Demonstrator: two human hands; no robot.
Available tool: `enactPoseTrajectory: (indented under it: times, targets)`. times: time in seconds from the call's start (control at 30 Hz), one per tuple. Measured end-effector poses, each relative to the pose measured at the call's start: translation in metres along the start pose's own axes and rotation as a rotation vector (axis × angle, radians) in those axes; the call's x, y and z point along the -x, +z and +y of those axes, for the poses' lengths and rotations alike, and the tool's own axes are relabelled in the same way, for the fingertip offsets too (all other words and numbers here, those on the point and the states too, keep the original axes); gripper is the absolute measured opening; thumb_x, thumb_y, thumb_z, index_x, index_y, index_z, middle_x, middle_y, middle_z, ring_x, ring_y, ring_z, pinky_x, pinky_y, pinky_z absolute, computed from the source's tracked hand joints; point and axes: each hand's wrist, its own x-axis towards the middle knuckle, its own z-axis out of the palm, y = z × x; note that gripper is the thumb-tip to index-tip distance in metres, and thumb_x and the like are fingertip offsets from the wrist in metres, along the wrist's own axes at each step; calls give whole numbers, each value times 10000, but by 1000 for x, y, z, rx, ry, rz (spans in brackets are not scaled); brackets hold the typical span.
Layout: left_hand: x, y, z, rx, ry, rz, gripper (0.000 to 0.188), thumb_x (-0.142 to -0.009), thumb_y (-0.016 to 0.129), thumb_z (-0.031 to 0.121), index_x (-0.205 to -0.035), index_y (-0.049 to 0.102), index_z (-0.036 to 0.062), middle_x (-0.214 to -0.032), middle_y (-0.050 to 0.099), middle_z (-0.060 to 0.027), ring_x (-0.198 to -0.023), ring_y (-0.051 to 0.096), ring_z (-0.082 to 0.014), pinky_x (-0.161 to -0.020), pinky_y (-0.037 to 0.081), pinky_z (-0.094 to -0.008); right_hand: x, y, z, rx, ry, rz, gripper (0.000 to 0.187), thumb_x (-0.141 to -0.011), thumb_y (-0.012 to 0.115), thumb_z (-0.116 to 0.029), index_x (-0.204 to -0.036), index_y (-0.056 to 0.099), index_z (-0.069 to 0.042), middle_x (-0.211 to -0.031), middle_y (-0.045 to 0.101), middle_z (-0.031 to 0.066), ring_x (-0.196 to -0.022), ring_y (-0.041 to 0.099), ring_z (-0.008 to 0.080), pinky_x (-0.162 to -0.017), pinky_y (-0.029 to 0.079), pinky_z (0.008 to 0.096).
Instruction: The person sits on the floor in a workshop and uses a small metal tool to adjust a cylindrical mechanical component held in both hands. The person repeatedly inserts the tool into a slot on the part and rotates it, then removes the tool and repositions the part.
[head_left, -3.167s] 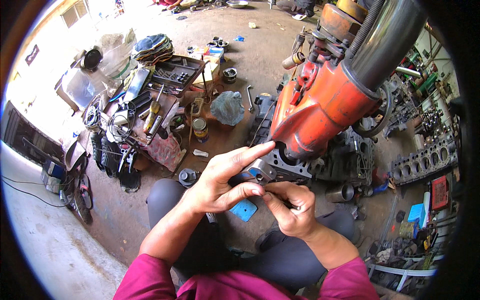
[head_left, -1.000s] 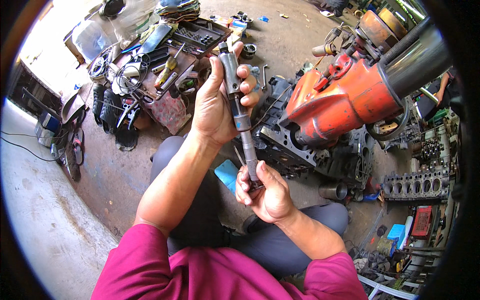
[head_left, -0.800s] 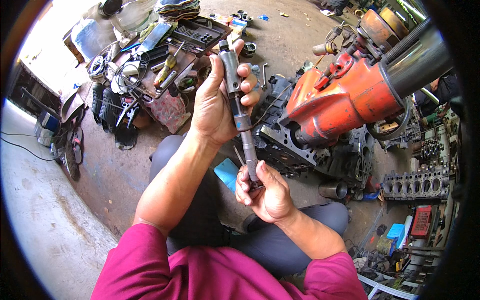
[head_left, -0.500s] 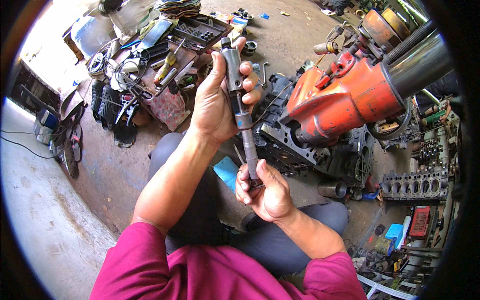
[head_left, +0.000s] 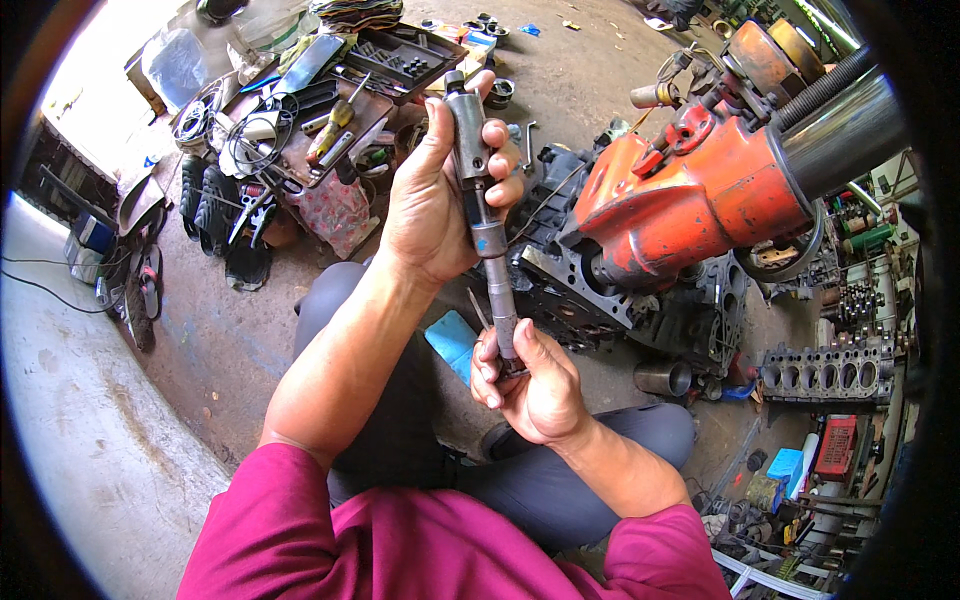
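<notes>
A stepped, cylindrical metal tool [head_left: 473,140] is held upright before me, its thick slotted head at the far end and a slimmer, micrometer-like grey barrel towards me. My left hand [head_left: 432,205] wraps round the head, thumb on one side and fingers on the other. At the near end, the fingers and thumb of my right hand [head_left: 540,390] pinch the barrel's tip. A thin pointed rod [head_left: 478,308] sticks up from beside the right fingers; its lower end is hidden by them.
Beyond my right hand stands an orange boring machine [head_left: 690,195] on a dark engine block [head_left: 580,280]. A cylinder head [head_left: 828,372] lies at the right. Far left, a tray of small parts [head_left: 410,62] and a yellow-handled screwdriver [head_left: 335,130] sit among tools. A blue pad [head_left: 452,340] lies near my knee.
Both hands keep the same grip on the metal tool. Only a very slight shift of the view shows.
</notes>
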Motion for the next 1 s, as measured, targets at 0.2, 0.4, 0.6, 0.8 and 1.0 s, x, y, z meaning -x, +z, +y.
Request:
enactPoseTrajectory:
  times: [0.2, 0.4, 0.6, 0.8, 1.0]
  targets:
    - [-1, -2, 1, -26, 5, -14, 595, -988, 506, 489, -1455, 382, 142, -933, 544, -30, -769, 516, -128, -582, 431, -260, 1, -1, -1, 71, -12, 33, 367, -1034, 490, -369, -1003, 593, -19, -792, 554, 48, -634, 528, 123, -580, 436, 237]
    - [2, -1, 4, -324, 42, 25, 630, -987, 534, 461, -1491, 346, 133, -956, 570, -52, -784, 551, -136, -580, 462, -254, -12, 2, -25, 612, -221, 318, 226, -983, 587, -132, -1175, 571, -14, -696, 493, -31, -534, 403, 37, -475, 325, 195]
    - [13, 3, -11, -761, -31, 1, 665, -971, 593, 421, -1497, 347, 99, -888, 628, -66, -712, 632, -122, -554, 503, -226, 1, 5, -65, 540, -286, 294, 270, -986, 576, -88, -1216, 566, 54, -630, 489, -29, -504, 394, 33, -433, 302, 191]
    - [15, 6, -27, -947, -139, -26, 873, -882, 672, 512, -1517, 297, 46, -856, 606, -64, -700, 595, -114, -523, 469, -209, 4, 3, -67, 482, -282, 295, 185, -975, 621, -152, -1067, 656, 4, -648, 553, -27, -516, 444, 22, -445, 317, 192]
    - [17, 8, -27, -1119, -165, -103, 862, -877, 712, 452, -1500, 323, 1, -900, 644, -62, -760, 607, -121, -646, 476, -230, 10, -6, -70, 427, -225, 289, 161, -971, 621, -146, -1037, 671, -8, -655, 558, -26, -520, 457, 25, -450, 331, 196]
